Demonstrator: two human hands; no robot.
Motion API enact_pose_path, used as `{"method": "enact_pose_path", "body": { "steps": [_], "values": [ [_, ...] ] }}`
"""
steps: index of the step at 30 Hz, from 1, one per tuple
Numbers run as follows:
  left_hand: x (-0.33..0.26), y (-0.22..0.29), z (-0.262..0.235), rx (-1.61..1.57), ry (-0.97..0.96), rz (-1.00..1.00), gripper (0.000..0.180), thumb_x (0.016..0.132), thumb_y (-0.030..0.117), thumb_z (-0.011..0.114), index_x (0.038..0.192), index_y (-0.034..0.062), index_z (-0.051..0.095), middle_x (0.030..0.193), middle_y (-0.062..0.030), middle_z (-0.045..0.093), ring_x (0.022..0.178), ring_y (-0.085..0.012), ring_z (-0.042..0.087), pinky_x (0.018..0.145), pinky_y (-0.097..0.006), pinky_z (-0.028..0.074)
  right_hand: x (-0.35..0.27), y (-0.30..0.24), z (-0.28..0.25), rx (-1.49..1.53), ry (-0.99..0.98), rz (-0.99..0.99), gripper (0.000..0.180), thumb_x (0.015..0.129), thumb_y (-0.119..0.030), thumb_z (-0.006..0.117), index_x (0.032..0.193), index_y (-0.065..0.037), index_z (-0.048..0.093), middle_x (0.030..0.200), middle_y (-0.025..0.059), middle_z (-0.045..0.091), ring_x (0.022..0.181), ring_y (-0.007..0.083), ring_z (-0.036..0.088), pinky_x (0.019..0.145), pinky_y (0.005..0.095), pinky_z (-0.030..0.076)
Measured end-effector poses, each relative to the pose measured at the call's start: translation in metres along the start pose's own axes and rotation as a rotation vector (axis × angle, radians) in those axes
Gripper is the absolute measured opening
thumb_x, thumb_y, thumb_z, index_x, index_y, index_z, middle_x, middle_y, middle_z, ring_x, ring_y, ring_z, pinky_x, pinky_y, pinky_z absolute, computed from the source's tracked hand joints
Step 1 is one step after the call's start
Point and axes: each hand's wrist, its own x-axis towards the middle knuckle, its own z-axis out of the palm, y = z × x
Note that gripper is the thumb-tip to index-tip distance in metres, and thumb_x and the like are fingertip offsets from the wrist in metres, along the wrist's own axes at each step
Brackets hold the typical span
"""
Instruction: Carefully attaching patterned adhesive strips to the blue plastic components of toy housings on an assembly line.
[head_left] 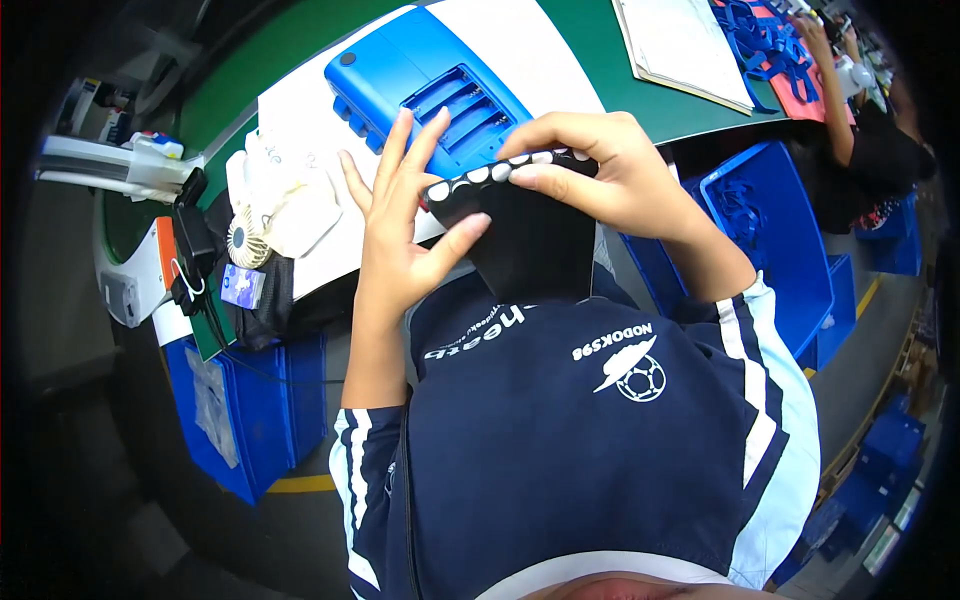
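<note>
A black sheet [540, 240] with a row of white round pads [478, 176] along its upper edge is held upright in front of my chest. My right hand [610, 170] pinches that edge between thumb and fingers. At the sheet's left end is my left hand [405, 210], its fingers spread and its thumb reaching toward the sheet. Just beyond both hands lies a blue device [400, 65], its slotted battery compartment [465, 110] uncovered and facing up. The sheet and my fingers hide the device's near end.
White paper [540, 60] covers part of the green table [585, 30]. Left are a white cloth bag [300, 200], small fan [245, 240] and black adapter [192, 225]. A clipboard-like paper stack [680, 50] and blue straps [765, 40] lie right. Blue bins [775, 220] flank me; another person [870, 150] works far right.
</note>
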Motion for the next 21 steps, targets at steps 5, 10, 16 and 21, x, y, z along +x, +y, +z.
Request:
{"method": "enact_pose_path", "body": {
  "steps": [5, 10, 16, 21],
  "values": [
    [-0.004, -0.002, 0.0, 0.042, -0.01, 0.006, 0.026, 0.078, 0.029, 0.063, 0.072, 0.0055, 0.054, 0.134, -0.0108, 0.045, 0.133, -0.0303, 0.026, 0.1, -0.058, -0.011, 0.008, -0.008, 0.005, -0.416, -0.035, -0.266, 0.026, 0.072, -0.012, 0.067, 0.095, -0.006, 0.056, 0.091, 0.0086, 0.059, 0.085, 0.0251, 0.057, 0.074, 0.0319, 0.043],
    [-0.005, -0.006, 0.0, 0.021, -0.011, 0.019, 0.031, 0.078, 0.025, 0.064, 0.062, 0.0047, 0.046, 0.134, -0.0133, 0.044, 0.134, -0.0313, 0.024, 0.1, -0.058, -0.011, 0.016, 0.0, 0.025, -0.334, -0.065, -0.264, 0.022, 0.075, -0.012, 0.064, 0.092, -0.006, 0.053, 0.084, 0.01, 0.056, 0.079, 0.029, 0.057, 0.072, 0.0361, 0.045],
    [-0.006, -0.006, -0.002, 0.022, -0.024, -0.011, 0.032, 0.075, 0.023, 0.066, 0.059, 0.0049, 0.045, 0.134, -0.0149, 0.045, 0.133, -0.0323, 0.026, 0.1, -0.058, -0.011, 0.012, 0.001, 0.025, -0.337, -0.031, -0.262, 0.021, 0.073, -0.008, 0.065, 0.09, -0.006, 0.054, 0.087, 0.0093, 0.053, 0.076, 0.028, 0.057, 0.064, 0.0351, 0.047],
    [-0.006, -0.006, -0.001, 0.057, -0.04, 0.002, 0.033, 0.074, 0.024, 0.067, 0.057, 0.0051, 0.046, 0.136, -0.0146, 0.042, 0.134, -0.0336, 0.023, 0.1, -0.06, -0.011, 0.01, 0.001, 0.027, -0.288, -0.015, -0.222, 0.021, 0.069, 0.001, 0.068, 0.087, -0.003, 0.057, 0.093, 0.0107, 0.054, 0.077, 0.0234, 0.057, 0.064, 0.0281, 0.047]
  ]
}}
